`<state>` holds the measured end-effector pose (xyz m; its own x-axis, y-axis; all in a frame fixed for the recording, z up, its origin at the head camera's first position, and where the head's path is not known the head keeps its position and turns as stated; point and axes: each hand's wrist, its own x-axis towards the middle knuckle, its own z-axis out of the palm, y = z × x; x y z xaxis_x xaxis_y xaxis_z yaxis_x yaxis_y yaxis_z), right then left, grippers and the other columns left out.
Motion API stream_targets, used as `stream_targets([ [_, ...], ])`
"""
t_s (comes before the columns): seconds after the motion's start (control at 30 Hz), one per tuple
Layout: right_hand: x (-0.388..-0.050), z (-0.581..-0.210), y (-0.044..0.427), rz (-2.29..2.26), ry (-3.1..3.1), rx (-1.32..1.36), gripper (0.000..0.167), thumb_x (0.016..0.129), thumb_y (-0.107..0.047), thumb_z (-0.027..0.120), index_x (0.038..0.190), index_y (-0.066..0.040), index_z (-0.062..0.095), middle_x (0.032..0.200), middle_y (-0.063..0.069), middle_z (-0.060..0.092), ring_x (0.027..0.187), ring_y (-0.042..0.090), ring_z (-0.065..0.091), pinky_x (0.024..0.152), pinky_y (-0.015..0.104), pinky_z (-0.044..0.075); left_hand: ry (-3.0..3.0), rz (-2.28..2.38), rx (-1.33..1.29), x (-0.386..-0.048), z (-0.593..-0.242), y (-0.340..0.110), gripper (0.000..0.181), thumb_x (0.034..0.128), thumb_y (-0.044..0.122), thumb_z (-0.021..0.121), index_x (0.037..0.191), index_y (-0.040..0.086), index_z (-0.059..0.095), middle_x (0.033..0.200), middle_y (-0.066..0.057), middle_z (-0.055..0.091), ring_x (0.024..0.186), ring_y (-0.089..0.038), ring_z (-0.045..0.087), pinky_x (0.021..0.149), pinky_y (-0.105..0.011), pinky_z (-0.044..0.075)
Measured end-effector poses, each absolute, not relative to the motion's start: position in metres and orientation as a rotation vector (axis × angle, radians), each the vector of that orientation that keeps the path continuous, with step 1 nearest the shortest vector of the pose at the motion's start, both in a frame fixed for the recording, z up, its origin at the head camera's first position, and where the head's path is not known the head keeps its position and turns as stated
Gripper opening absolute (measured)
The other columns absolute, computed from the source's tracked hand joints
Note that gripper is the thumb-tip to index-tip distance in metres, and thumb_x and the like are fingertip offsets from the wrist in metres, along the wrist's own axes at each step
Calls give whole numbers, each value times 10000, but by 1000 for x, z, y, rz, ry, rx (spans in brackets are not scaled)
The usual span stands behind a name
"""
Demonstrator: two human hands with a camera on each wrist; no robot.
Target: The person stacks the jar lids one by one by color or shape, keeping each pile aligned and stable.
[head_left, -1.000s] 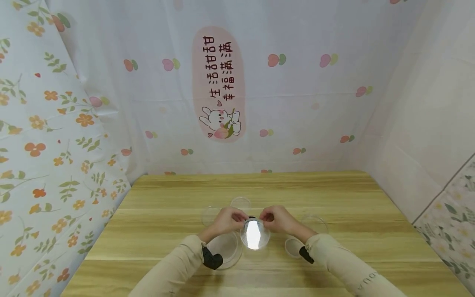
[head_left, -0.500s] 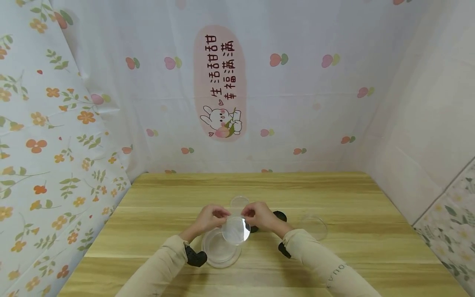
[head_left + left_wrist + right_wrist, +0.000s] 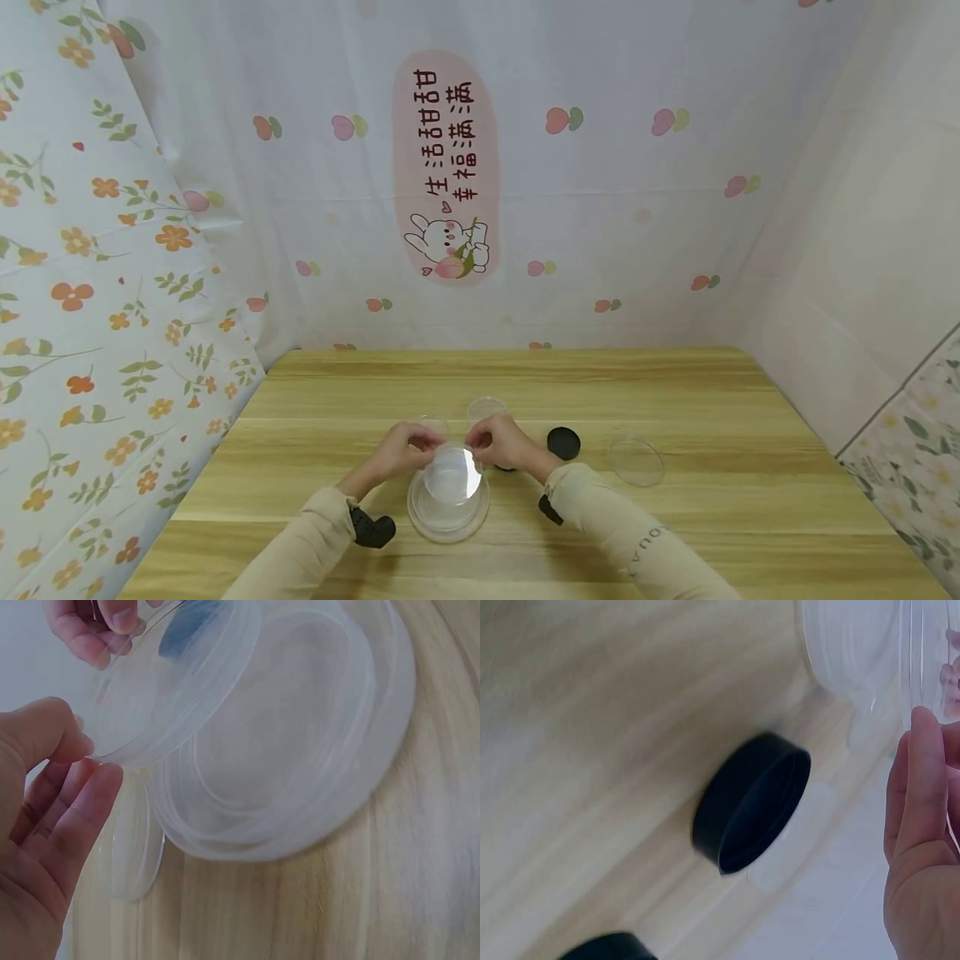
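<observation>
Both hands hold a clear, shallow round dish [image 3: 450,477], like a petri dish, by its far edge. My left hand [image 3: 401,454] pinches one side between thumb and fingers, and my right hand [image 3: 508,443] pinches the other. It is tilted above a stack of larger clear dishes [image 3: 448,532] on the table. In the left wrist view, the held dish [image 3: 176,697] overlaps the nested dishes [image 3: 281,727] in sight, and a gap between them cannot be judged. A black round cap [image 3: 742,806] lies near my right hand [image 3: 922,825] in the right wrist view.
Behind the hands lie two clear round dishes or lids, one [image 3: 487,406] at centre and one [image 3: 433,423] partly hidden. To the right are a second black cap [image 3: 563,443] and a clear disc [image 3: 636,462]. The wooden table [image 3: 697,533] meets a patterned cloth [image 3: 600,208] behind.
Both hands have carried the clear dish leftward, from right of the stack to over it. The black caps behind the right hand and forearm have come into sight.
</observation>
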<state>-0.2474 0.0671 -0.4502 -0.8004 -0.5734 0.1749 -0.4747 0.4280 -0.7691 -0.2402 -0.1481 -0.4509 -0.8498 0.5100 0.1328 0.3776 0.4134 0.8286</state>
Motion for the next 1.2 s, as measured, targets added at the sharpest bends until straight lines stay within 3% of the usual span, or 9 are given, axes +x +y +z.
stream_targets([
  [0.4,-240,-462,60,-1311,2470,-918,107,739,85,603,831,73,656,734,115,629,650,125,561,533,175,457,2401,1424,744,-234,-461,-159,264,737,-100,552,993,-110,617,874,-181,609,704,-158,533,531,-234,474],
  [0.73,-237,-467,57,-1214,2529,-866,97,752,57,609,827,39,668,723,46,619,633,44,521,537,167,447,2397,1414,710,-228,-467,-158,289,700,-130,540,973,-100,628,857,-190,586,653,-123,504,496,-225,450],
  [1.03,-236,-469,55,-1207,2520,-843,95,740,70,609,820,49,656,700,31,594,603,43,511,519,167,445,2417,1392,696,-228,-474,-158,301,683,-130,528,960,-84,638,833,-139,579,641,-137,490,480,-197,424],
  [1.2,-235,-469,54,-1206,2525,-843,97,747,65,605,828,50,656,713,38,604,619,47,520,531,166,447,2399,1420,698,-228,-474,-158,292,688,-140,531,962,-111,626,800,-176,582,610,-117,480,470,-189,412],
])
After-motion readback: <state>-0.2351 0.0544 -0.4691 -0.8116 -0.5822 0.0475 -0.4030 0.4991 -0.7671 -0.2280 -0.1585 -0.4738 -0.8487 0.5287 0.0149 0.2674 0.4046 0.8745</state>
